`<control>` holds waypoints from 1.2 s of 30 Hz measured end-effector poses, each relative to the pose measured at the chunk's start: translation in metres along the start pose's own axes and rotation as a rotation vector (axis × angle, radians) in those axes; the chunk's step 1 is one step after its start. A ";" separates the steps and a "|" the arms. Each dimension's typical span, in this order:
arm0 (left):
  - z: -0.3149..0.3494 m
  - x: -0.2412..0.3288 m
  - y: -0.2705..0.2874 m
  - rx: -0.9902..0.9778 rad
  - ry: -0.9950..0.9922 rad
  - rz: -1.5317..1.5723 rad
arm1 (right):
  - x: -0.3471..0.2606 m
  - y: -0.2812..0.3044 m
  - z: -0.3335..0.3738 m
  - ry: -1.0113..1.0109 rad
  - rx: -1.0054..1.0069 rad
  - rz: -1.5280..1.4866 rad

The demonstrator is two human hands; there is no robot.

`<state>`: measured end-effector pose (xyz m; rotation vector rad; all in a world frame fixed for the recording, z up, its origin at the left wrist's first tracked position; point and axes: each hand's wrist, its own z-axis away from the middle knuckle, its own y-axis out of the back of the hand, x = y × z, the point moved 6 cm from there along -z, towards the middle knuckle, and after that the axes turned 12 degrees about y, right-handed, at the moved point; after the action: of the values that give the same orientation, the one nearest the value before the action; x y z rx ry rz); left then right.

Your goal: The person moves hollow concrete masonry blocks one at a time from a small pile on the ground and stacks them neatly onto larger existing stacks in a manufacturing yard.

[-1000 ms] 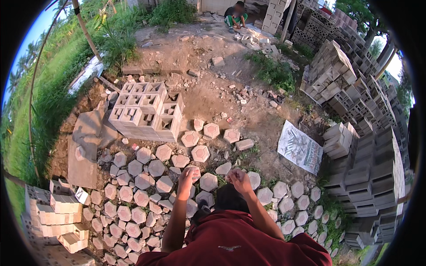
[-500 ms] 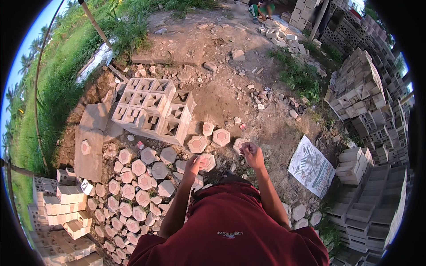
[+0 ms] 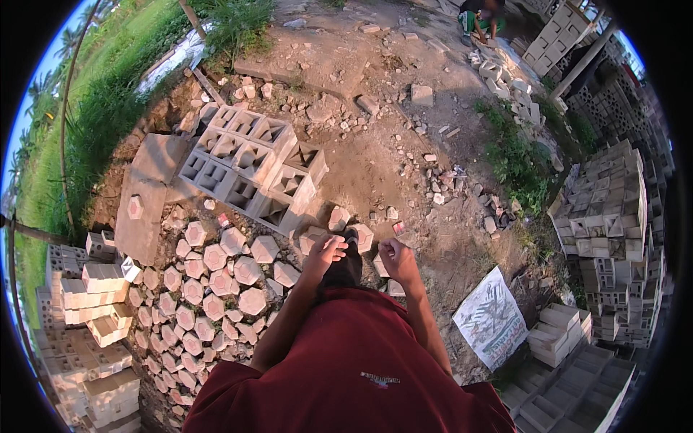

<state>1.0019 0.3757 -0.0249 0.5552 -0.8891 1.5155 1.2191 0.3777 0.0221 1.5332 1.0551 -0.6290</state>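
Observation:
My left hand (image 3: pixel 325 255) hangs in front of me with its fingers loosely curled, and no object shows in it. Beside it my right hand (image 3: pixel 398 257) is folded into a loose fist, also with nothing visible in it. Between the two, my dark-clad leg (image 3: pixel 343 272) reaches forward among hexagonal concrete pavers. One paver (image 3: pixel 364 237) lies just past the foot, another (image 3: pixel 310 239) is partly covered by my left hand, and a smaller piece (image 3: pixel 338 217) sits beyond them. Neither hand appears to grip a paver.
A stack of hollow decorative blocks (image 3: pixel 249 162) stands ahead on the left. Many hexagonal pavers (image 3: pixel 214 307) cover the ground at left. A printed white sack (image 3: pixel 492 317) lies at right, near stacked blocks (image 3: pixel 603 202). Rubble is scattered ahead. Far off, a person (image 3: pixel 482 20) crouches.
The view has shifted forward and my leg has come into sight between my hands, stepping among the pavers. Both hands stay loosely closed.

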 end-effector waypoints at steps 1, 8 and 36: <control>-0.016 0.011 0.001 0.010 -0.013 0.000 | 0.009 0.000 -0.019 -0.006 -0.022 0.009; -0.191 0.088 0.016 0.019 -0.028 -0.104 | 0.100 0.024 -0.202 0.046 -0.032 0.050; -0.500 0.238 0.068 1.038 -0.283 1.024 | 0.231 -0.187 -0.760 0.427 -1.271 -0.111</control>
<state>0.9744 0.9192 -0.1484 1.1725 -0.5206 2.9178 1.0468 1.1691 -0.0787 0.4669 1.4382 0.3420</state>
